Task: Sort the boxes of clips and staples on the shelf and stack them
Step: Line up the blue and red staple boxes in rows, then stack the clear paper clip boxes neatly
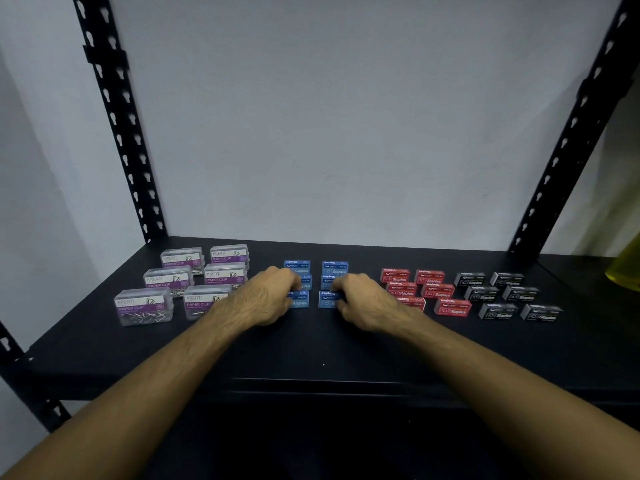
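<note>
Several blue staple boxes stand in two columns at the middle of the black shelf. My left hand grips the front blue box of the left column. My right hand grips the front blue box of the right column. Behind them stand more blue boxes. Several clear paper clip boxes with purple labels lie in two columns at the left. Red staple boxes and black staple boxes lie in two columns each at the right.
Black perforated uprights stand at the back left and back right of the shelf. A yellow object shows at the far right edge. A white wall closes the back. The shelf's front strip holds nothing.
</note>
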`<action>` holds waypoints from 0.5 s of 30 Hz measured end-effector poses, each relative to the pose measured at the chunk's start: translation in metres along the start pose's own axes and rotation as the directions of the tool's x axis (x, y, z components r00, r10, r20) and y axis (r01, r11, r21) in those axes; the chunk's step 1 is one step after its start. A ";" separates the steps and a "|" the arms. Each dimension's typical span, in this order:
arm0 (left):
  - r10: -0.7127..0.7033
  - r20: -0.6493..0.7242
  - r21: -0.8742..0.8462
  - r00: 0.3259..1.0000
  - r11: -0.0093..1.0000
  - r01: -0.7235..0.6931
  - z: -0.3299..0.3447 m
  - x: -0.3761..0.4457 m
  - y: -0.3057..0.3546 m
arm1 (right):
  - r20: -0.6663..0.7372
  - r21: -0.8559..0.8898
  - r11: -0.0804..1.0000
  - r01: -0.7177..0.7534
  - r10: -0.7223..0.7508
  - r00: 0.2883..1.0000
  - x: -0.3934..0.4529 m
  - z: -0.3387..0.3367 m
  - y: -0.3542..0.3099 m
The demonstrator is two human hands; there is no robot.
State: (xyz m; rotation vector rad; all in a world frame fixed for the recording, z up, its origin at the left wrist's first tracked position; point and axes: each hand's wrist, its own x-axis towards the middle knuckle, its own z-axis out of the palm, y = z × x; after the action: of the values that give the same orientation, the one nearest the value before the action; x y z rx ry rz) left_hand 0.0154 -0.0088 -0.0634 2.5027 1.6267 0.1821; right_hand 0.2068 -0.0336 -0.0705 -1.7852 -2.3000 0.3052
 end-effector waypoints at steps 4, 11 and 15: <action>-0.001 0.000 0.000 1.000 1.000 0.001 0.001 0.000 0.000 | 0.005 0.008 1.000 -0.001 0.001 1.000 0.000 -0.001 0.000; -0.002 -0.005 0.011 1.000 1.000 0.002 -0.005 -0.003 0.000 | -0.025 -0.006 1.000 -0.008 0.008 1.000 -0.006 -0.004 -0.003; 0.018 -0.068 0.012 0.997 1.000 -0.017 -0.019 -0.010 0.001 | -0.107 -0.085 0.996 -0.005 -0.004 0.994 -0.013 -0.007 -0.007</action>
State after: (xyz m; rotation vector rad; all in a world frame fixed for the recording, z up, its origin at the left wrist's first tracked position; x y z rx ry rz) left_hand 0.0086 -0.0171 -0.0448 2.5467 1.6355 0.2644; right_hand 0.2053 -0.0482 -0.0618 -1.7948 -2.2698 0.1100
